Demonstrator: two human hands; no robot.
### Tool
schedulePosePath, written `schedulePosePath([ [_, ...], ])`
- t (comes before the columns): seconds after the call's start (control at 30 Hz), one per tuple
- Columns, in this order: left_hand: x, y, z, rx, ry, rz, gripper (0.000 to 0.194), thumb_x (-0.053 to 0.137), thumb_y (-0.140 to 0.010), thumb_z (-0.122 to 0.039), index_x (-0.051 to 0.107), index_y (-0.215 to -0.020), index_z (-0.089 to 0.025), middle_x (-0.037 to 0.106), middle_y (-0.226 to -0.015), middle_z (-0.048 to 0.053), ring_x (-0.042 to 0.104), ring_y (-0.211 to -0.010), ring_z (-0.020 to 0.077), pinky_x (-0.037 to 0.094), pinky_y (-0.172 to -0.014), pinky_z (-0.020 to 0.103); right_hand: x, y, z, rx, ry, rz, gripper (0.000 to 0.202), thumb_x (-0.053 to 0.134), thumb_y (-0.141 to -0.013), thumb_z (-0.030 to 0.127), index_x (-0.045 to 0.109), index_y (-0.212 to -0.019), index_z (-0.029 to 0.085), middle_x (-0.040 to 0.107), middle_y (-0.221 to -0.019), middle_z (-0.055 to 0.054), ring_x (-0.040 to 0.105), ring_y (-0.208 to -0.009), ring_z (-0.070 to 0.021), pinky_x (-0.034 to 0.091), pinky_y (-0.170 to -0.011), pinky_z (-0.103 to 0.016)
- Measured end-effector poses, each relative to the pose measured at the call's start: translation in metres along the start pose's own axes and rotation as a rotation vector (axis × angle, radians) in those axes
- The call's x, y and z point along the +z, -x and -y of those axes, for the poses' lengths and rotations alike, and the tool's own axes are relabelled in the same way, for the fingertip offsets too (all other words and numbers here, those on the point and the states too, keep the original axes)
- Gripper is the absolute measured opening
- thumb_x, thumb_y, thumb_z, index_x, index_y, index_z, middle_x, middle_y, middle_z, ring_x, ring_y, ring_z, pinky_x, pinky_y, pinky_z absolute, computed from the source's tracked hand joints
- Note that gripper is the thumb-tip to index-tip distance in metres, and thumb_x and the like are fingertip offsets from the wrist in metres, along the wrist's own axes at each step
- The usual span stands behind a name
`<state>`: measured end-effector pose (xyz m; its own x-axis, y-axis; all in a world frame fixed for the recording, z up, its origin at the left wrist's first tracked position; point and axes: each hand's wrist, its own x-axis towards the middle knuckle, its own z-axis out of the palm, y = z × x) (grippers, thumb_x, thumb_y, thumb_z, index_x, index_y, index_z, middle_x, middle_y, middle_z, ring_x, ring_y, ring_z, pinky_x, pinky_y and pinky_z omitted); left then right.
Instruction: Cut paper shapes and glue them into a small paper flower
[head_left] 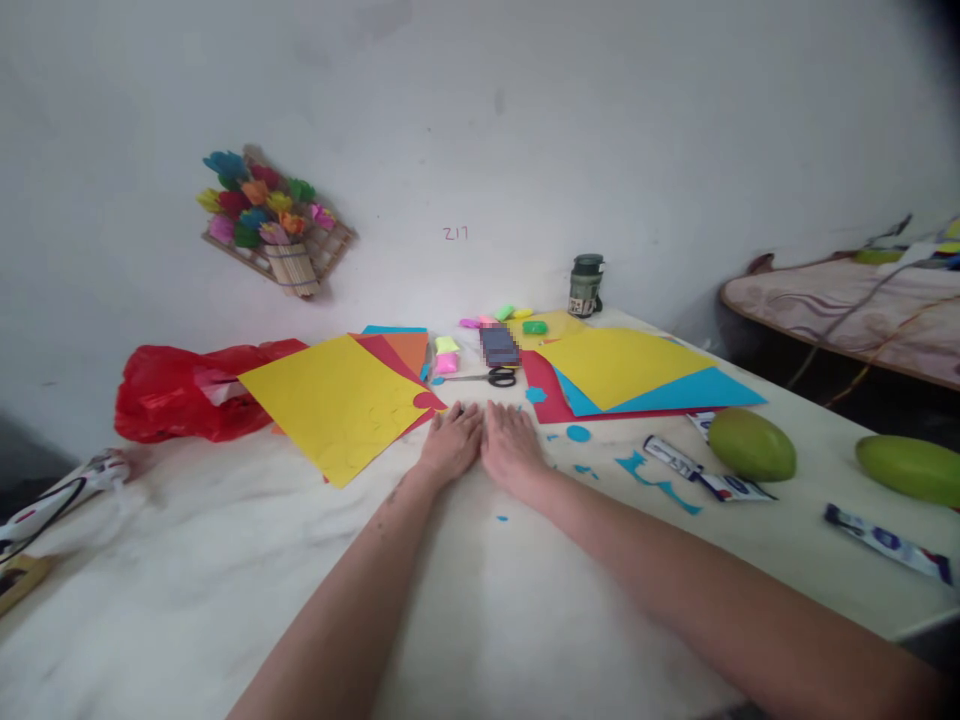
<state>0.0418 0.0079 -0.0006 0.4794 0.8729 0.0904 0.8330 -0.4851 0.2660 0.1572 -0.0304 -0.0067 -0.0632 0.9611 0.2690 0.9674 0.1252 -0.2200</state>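
My left hand [452,443] lies palm down on the white table [465,620], its fingers flat and pointing away, beside the corner of a yellow sheet [341,405]. Right next to it my right hand [511,445] rests flat as well, the two nearly touching at the fingertips. Neither shows anything held. Black-handled scissors [501,377] lie just beyond the fingers. A small red paper circle [428,400] is left of my left hand. Blue paper scraps [634,465] and a blue circle [578,433] lie to the right of my right hand.
Coloured sheets [630,365] lie at the right back, near a dark green bottle [586,286]. Green fruits [751,444] and tubes [887,543] are on the right. A red plastic bag [172,395] and a power strip [56,500] sit at the left.
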Motion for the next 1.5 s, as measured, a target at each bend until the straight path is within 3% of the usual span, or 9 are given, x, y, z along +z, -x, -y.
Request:
schedulePosePath([
  [0.1,0.000,-0.001,0.003,-0.008,-0.048,0.001,0.046,0.025,-0.085,-0.026,0.036,-0.130,-0.026,0.027,-0.141,0.000,0.014,-0.131,0.0225,0.010,-0.103,0.048,0.001,0.025,-0.002,-0.178,0.042,0.055,0.060,0.030,-0.084,0.035,0.026,-0.134,0.003,0.029,-0.138,-0.017,0.020,-0.129,-0.0281,0.008,-0.104,-0.043],
  [0.23,0.000,0.000,-0.001,-0.039,-0.126,-0.065,0.045,0.026,-0.084,-0.028,0.039,-0.128,-0.028,0.031,-0.139,-0.002,0.012,-0.131,0.0247,0.006,-0.103,0.052,-0.009,0.026,-0.027,-0.343,0.162,0.050,0.053,0.027,-0.085,0.040,0.042,-0.127,0.012,0.035,-0.136,-0.010,0.017,-0.130,-0.0256,0.000,-0.104,-0.047],
  [0.33,0.000,0.001,-0.008,-0.031,-0.201,-0.147,0.043,0.027,-0.084,-0.028,0.045,-0.123,-0.029,0.038,-0.135,-0.003,0.009,-0.132,0.0273,-0.003,-0.101,0.057,-0.025,0.001,-0.053,-0.238,0.258,-0.046,0.042,0.032,-0.084,0.035,0.056,-0.112,0.014,0.044,-0.130,-0.010,0.030,-0.123,-0.0291,0.009,-0.101,-0.051],
  [0.43,0.000,-0.001,-0.014,0.003,-0.231,-0.206,0.041,0.029,-0.083,-0.028,0.050,-0.119,-0.028,0.041,-0.132,-0.002,0.010,-0.131,0.0278,-0.006,-0.100,0.058,-0.042,-0.031,-0.075,-0.080,0.249,-0.072,0.036,0.037,-0.082,0.030,0.059,-0.105,0.014,0.058,-0.111,-0.013,0.048,-0.104,-0.0268,0.031,-0.089,-0.042],
  [0.7,0.002,-0.005,-0.018,-0.025,-0.116,-0.182,0.038,0.033,-0.082,-0.032,0.052,-0.114,-0.026,0.046,-0.129,0.002,0.020,-0.129,0.0291,-0.002,-0.099,0.061,-0.051,-0.089,-0.106,0.187,0.249,0.197,0.047,0.056,-0.067,0.048,0.061,-0.102,0.018,0.058,-0.107,-0.013,0.050,-0.100,-0.0291,0.038,-0.079,-0.037],
  [1.0,0.005,-0.008,-0.015,-0.052,0.024,-0.185,0.036,0.041,-0.078,-0.034,0.055,-0.110,-0.027,0.046,-0.129,0.004,0.020,-0.129,0.0292,-0.004,-0.098,0.060,-0.049,-0.104,-0.103,0.155,0.154,0.311,0.026,0.064,-0.063,0.036,0.064,-0.082,0.019,0.063,-0.094,-0.009,0.055,-0.089,-0.0233,0.038,-0.077,-0.035],
  [1.2,-0.006,-0.013,-0.014,-0.122,0.167,-0.355,0.034,0.048,-0.075,-0.037,0.061,-0.104,-0.023,0.053,-0.121,0.007,0.030,-0.124,0.0290,0.007,-0.101,0.053,-0.040,-0.091,-0.088,0.055,-0.422,0.151,0.015,0.065,-0.061,0.029,0.061,-0.066,0.016,0.058,-0.063,-0.001,0.053,-0.063,-0.0132,0.038,-0.058,-0.024],
  [1.33,-0.010,-0.016,-0.007,-0.219,0.435,-0.419,0.032,0.057,-0.066,-0.039,0.066,-0.089,-0.019,0.066,-0.086,0.008,0.054,-0.096,0.0270,0.038,-0.083,0.038,-0.036,-0.081,-0.061,-0.052,-0.838,0.251,0.022,0.067,-0.058,0.033,0.058,-0.067,0.016,0.052,-0.056,0.003,0.047,-0.054,-0.0085,0.037,-0.053,-0.022],
  [1.5,-0.008,-0.016,0.003,-0.297,0.739,-0.342,0.021,0.057,-0.063,-0.036,0.064,-0.068,-0.017,0.056,-0.051,-0.001,0.053,-0.055,0.0152,0.039,-0.054,0.026,-0.031,-0.076,-0.042,-0.088,-1.008,0.300,0.023,0.068,-0.055,0.032,0.055,-0.061,0.014,0.052,-0.055,0.003,0.046,-0.054,-0.0076,0.037,-0.055,-0.022],
])
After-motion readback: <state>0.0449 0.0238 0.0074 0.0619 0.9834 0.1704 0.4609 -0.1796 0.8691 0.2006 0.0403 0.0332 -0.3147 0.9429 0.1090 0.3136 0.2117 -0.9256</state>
